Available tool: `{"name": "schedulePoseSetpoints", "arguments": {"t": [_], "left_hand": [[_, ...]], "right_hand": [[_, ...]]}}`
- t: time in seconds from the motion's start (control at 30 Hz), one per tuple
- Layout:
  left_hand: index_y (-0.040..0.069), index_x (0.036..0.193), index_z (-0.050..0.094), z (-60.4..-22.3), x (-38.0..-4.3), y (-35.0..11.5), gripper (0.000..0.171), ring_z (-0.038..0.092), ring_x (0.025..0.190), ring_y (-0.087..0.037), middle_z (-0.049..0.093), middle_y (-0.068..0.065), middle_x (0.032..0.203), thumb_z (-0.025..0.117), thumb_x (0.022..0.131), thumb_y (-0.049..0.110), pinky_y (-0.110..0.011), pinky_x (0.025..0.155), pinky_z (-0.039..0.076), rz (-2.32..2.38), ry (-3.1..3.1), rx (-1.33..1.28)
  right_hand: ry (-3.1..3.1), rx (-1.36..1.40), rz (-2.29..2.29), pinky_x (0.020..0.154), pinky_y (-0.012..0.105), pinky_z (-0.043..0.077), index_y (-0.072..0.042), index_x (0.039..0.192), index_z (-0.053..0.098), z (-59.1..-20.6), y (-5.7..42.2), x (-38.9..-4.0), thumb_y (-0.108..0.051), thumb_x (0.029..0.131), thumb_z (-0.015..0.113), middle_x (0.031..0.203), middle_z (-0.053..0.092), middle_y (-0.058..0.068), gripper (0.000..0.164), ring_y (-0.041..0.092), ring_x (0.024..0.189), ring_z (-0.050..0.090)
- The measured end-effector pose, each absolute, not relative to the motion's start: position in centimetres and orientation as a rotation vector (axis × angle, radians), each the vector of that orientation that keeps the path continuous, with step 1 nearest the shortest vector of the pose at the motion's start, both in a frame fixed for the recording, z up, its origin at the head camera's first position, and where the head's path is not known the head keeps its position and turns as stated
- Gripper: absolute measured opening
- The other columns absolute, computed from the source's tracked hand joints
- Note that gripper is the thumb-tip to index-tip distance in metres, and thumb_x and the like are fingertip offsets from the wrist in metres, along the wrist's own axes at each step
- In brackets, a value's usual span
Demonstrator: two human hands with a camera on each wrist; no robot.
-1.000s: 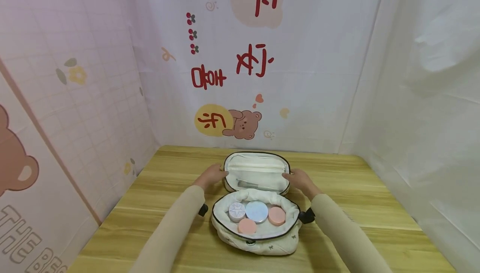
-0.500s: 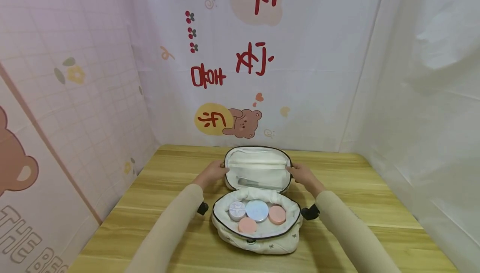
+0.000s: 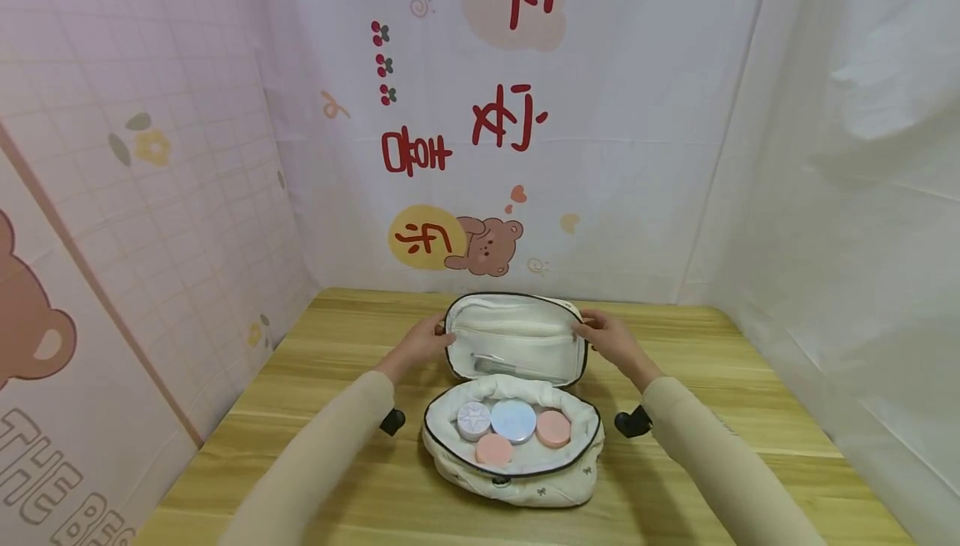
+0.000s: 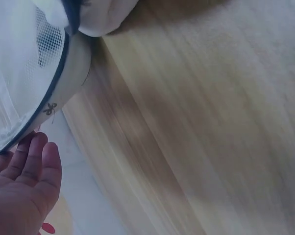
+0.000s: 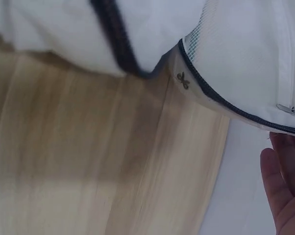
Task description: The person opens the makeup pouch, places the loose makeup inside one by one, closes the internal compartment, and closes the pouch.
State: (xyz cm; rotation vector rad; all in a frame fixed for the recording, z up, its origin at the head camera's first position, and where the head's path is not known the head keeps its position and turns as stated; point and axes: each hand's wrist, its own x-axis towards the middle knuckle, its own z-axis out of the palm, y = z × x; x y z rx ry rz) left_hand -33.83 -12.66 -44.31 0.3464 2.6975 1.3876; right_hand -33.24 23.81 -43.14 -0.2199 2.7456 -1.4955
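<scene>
A cream makeup bag (image 3: 566, 488) with dark piping and small bow prints stands unzipped on the table. Its lid (image 3: 517, 313) is raised at the back, mesh pocket facing me. A brush (image 3: 495, 365) lies inside that pocket. My left hand (image 3: 417, 343) pinches the lid's left edge, thumb in front and fingers behind; the left wrist view shows those fingers (image 4: 50, 164) against the outer side. At the opposite edge my right hand (image 3: 613, 341) holds the lid likewise. Within the bag sit a star-patterned round case (image 3: 474, 420), a larger blue one (image 3: 513, 421) and two pink ones (image 3: 553, 428).
The wood-grain table (image 3: 337, 463) runs back to a white printed cloth (image 3: 615, 196). Cloth walls also stand at left and right. Dark wrist devices (image 3: 633, 422) hang near both sides of the bag.
The lid has been lifted more upright and now looks slightly twisted. Both hands rose with it, and the right hand's grip sits higher on the edge. The bag's base has barely moved.
</scene>
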Motion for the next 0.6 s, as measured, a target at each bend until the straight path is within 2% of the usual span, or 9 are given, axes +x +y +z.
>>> {"name": "schedulePoseSetpoints", "arguments": {"t": [0.13, 0.27, 0.4, 0.5, 0.6], "left_hand": [[0.001, 0.145, 0.045, -44.0, -33.3, -12.6, 0.05, 0.058, 0.106, -0.029, 0.063, -0.016, 0.116, 0.059, 0.1, 0.018, -0.046, 0.091, 0.049, 1.359, 2.736, 0.356], [0.003, 0.148, 0.042, -43.7, -32.8, -12.6, 0.053, 0.058, 0.109, -0.029, 0.062, -0.015, 0.118, 0.059, 0.1, 0.021, -0.046, 0.093, 0.049, 1.34, 2.744, 0.349], [0.0, 0.149, 0.039, -42.9, -32.0, -12.5, 0.056, 0.053, 0.122, -0.036, 0.056, -0.02, 0.131, 0.059, 0.101, 0.021, -0.051, 0.099, 0.045, 1.333, 2.787, 0.362], [-0.004, 0.147, 0.041, -42.0, -31.4, -11.9, 0.056, 0.044, 0.132, -0.04, 0.049, -0.024, 0.142, 0.061, 0.099, 0.019, -0.054, 0.107, 0.037, 1.331, 2.875, 0.418], [-0.004, 0.143, 0.047, -41.2, -31.0, -10.6, 0.053, 0.042, 0.134, -0.039, 0.048, -0.023, 0.143, 0.063, 0.098, 0.018, -0.054, 0.109, 0.034, 1.336, 2.954, 0.501]], "right_hand": [[2.942, -0.301, -1.356, 0.086, 0.049, 0.052, 0.0, 0.137, 0.056, -43.2, 23.8, -32.9, -0.028, 0.099, 0.064, 0.121, 0.065, 0.023, 0.048, 0.037, 0.108, 0.062], [3.052, -0.399, -1.316, 0.086, 0.049, 0.051, -0.003, 0.126, 0.066, -43.4, 23.8, -32.5, -0.024, 0.098, 0.065, 0.113, 0.07, 0.015, 0.035, 0.034, 0.105, 0.064], [3.066, -0.444, -1.34, 0.087, 0.049, 0.051, -0.004, 0.121, 0.07, -43.5, 23.7, -32.2, -0.021, 0.099, 0.064, 0.111, 0.071, 0.012, 0.029, 0.03, 0.104, 0.065], [3.066, -0.441, -1.322, 0.086, 0.049, 0.051, -0.003, 0.122, 0.07, -43.5, 23.7, -32.0, -0.021, 0.1, 0.062, 0.111, 0.071, 0.013, 0.029, 0.03, 0.103, 0.065], [3.054, -0.422, -1.317, 0.086, 0.049, 0.051, -0.001, 0.12, 0.07, -43.5, 23.8, -32.0, -0.022, 0.1, 0.062, 0.111, 0.071, 0.014, 0.03, 0.031, 0.104, 0.065]]}}
